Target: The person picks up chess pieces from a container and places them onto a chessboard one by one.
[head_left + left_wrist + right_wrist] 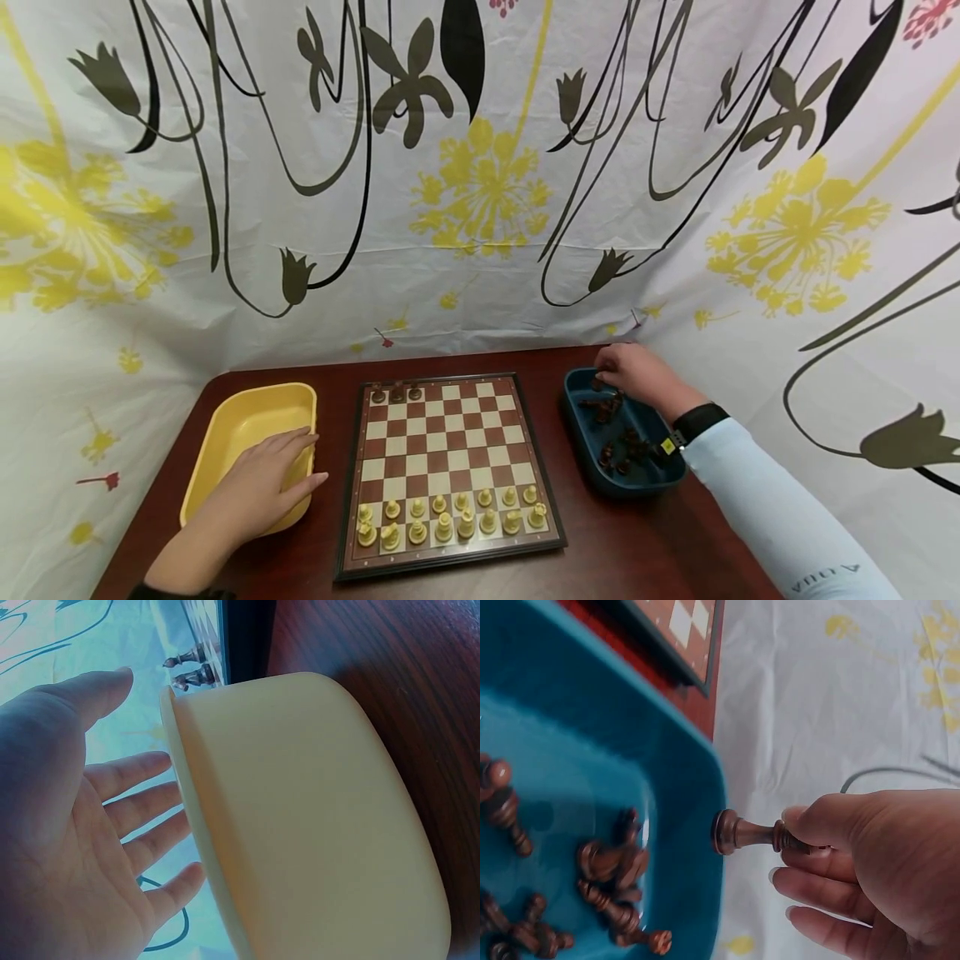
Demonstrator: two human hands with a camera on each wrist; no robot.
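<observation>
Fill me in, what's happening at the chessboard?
A person is at a chessboard. The right hand pinches a dark piece over the blue tray, which holds more dark pieces. The left hand rests open on the yellow tray. Light pieces fill the two near rows; three dark pieces stand at the far left corner.

a dark reddish-brown wooden tabletop [622, 542] carries three things side by side; a yellow tray [236, 421] on the left; a chessboard [446, 467] in the middle; a blue tray [581, 429] on the right, near the far edge
</observation>
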